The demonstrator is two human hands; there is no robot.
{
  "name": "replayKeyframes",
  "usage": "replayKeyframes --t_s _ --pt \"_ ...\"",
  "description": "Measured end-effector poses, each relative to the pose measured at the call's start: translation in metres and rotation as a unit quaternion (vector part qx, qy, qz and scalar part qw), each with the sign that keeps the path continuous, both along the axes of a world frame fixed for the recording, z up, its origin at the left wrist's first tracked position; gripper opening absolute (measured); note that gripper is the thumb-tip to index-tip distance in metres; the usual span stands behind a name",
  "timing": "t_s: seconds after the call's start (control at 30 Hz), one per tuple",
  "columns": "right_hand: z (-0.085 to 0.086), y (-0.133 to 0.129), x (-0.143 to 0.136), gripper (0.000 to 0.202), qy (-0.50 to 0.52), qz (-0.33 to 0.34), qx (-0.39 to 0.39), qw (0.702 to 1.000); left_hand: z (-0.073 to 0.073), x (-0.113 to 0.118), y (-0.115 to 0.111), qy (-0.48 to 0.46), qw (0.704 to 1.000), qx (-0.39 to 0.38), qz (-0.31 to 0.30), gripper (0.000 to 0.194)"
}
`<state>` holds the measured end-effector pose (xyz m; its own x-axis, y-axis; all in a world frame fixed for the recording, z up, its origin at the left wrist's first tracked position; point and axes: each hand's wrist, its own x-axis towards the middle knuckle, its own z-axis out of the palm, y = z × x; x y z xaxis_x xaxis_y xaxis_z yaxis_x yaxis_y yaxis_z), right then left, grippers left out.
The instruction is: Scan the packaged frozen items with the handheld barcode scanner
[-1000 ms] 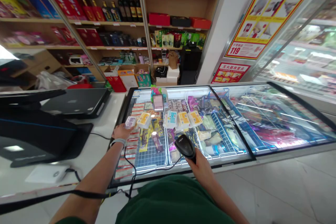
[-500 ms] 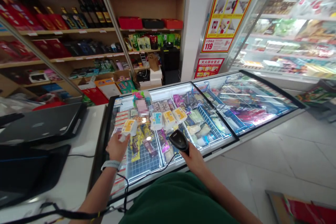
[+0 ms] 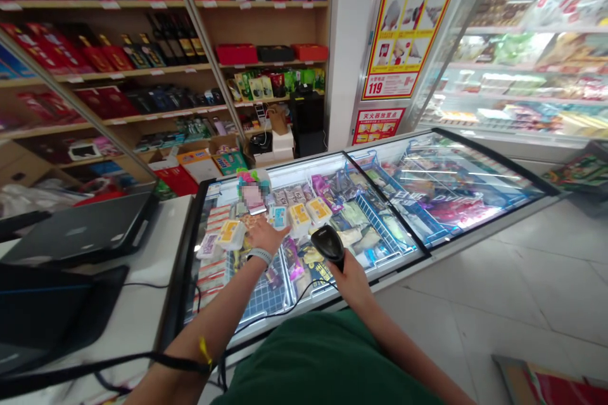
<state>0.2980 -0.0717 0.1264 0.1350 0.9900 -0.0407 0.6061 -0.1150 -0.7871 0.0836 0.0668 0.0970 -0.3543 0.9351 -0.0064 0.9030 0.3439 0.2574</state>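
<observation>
As my splayed left hand (image 3: 266, 237) leaves a yellow pack (image 3: 231, 235) for the blue pack (image 3: 278, 216), my right hand (image 3: 350, 275) clasps the scanner (image 3: 327, 244), cable (image 3: 296, 305) along the freezer's (image 3: 408, 273) near edge.

Glass freezer top (image 3: 268, 305): passages and obstructions
Open glass along the near side, crossed by one black cable (image 3: 301, 297); gap between left hand (image 3: 266, 237) and scanner (image 3: 327, 244), the latter in right hand (image 3: 352, 277); far side barred by blue-labelled pack (image 3: 279, 217) and two yellow-labelled packs (image 3: 300, 219) in a row; left side by yellow-and-white pack (image 3: 231, 235) beside purple-labelled pack (image 3: 208, 245); open glass right of scanner
</observation>
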Motion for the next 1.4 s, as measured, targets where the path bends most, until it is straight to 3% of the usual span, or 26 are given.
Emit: replayKeyframes --t_s 0.17,0.37,0.6,0.77,1.03,1.4 --pt "0.001 0.002 -0.001 0.026 0.015 0.003 0.001 1.000 -0.010 -0.005 0.002 -0.021 1.000 0.023 0.001 0.078" --pt "0.000 0.007 -0.004 0.026 0.001 0.024 -0.003 1.000 -0.008 -0.019 -0.006 -0.036 0.998 0.044 -0.039 0.067" --pt "-0.001 0.017 -0.011 0.023 -0.006 0.033 -0.022 0.999 -0.008 -0.067 -0.031 -0.002 0.989 0.121 -0.084 0.064" --pt "0.007 0.018 -0.026 0.021 -0.019 0.099 -0.022 0.995 -0.002 -0.092 -0.056 0.018 0.968 0.198 -0.150 0.061" --pt "0.032 0.015 -0.053 0.016 -0.062 0.193 -0.004 0.979 0.012 -0.091 -0.080 0.035 0.957 0.231 -0.172 0.059" --pt "0.028 0.012 -0.051 0.020 -0.069 0.201 -0.004 0.977 0.012 -0.088 -0.087 0.016 0.962 0.220 -0.164 0.063"
